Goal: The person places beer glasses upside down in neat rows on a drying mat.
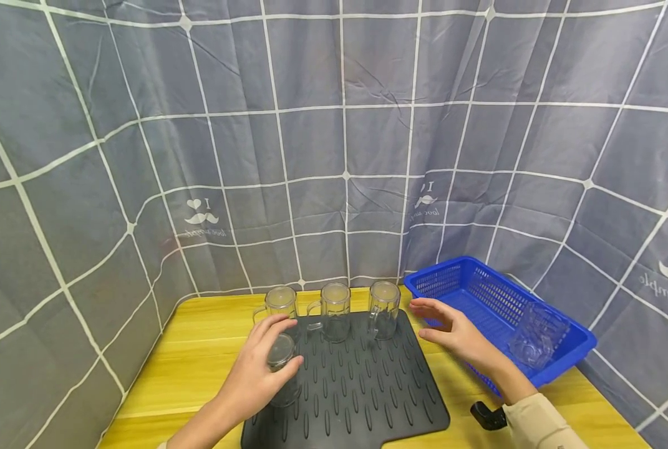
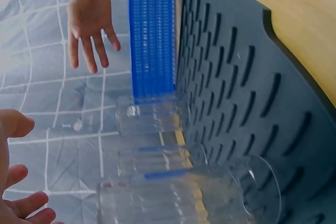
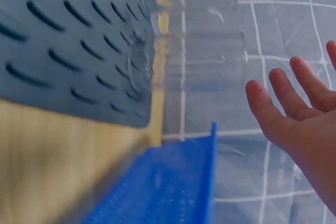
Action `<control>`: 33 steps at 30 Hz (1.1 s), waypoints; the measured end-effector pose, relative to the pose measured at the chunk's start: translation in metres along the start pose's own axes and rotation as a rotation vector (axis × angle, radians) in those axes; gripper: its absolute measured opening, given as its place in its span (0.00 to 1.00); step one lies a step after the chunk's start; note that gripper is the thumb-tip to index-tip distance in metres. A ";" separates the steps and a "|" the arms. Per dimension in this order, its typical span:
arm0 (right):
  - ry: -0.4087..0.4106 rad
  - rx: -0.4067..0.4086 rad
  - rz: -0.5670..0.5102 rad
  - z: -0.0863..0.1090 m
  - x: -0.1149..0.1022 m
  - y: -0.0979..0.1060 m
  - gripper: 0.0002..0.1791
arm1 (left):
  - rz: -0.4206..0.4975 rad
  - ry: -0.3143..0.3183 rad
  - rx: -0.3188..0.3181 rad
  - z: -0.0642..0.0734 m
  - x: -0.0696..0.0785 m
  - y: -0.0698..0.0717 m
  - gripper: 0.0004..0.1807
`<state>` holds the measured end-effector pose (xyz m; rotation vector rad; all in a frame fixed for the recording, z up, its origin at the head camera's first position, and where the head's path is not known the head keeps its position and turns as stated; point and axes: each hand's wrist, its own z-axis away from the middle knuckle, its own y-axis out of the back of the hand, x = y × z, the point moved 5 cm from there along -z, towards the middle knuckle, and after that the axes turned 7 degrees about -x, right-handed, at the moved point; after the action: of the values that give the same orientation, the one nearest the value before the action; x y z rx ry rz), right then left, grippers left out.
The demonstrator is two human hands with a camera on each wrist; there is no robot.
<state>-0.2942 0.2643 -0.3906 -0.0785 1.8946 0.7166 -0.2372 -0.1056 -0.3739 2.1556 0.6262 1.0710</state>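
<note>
My left hand [image 1: 249,373] hovers beside an upside-down clear glass mug [image 1: 281,354] at the left of the dark drying mat [image 1: 356,380]. In the left wrist view, its spread fingers [image 2: 31,203] stay apart from the nearest glass mug [image 2: 157,198]. Along the mat's back edge stand a left mug [image 1: 281,299], a middle mug [image 1: 335,305] and a right mug [image 1: 385,305], all upside down. My right hand [image 1: 457,333] is in the air between the right mug and the blue basket [image 1: 577,346], fingers loosely extended and holding nothing.
Inside the basket, at its near right end, lies another clear glass [image 1: 536,340], tilted. A small black object [image 1: 488,416] is by the right sleeve. The yellow wood-grain table [image 1: 199,349] ends at a grey checked curtain [image 1: 311,143] behind and at both sides.
</note>
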 end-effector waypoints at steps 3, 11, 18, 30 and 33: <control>-0.028 0.001 0.054 0.000 -0.005 0.012 0.30 | 0.058 0.011 -0.022 0.001 0.006 -0.002 0.32; -0.059 0.008 0.245 -0.001 -0.018 0.049 0.30 | 0.237 0.065 -0.135 -0.001 0.016 -0.014 0.32; -0.113 0.017 0.387 0.003 -0.026 0.076 0.30 | 0.351 0.040 -0.214 -0.001 0.023 -0.025 0.30; -0.158 0.034 0.646 0.013 -0.021 0.117 0.34 | 0.402 0.048 -0.319 0.002 0.028 -0.043 0.30; -0.191 0.037 0.671 0.015 -0.018 0.126 0.35 | 0.407 0.041 -0.324 0.004 0.028 -0.046 0.30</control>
<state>-0.3208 0.3702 -0.3231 0.6551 1.7428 1.0877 -0.2245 -0.0572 -0.3940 2.0187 0.0162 1.3271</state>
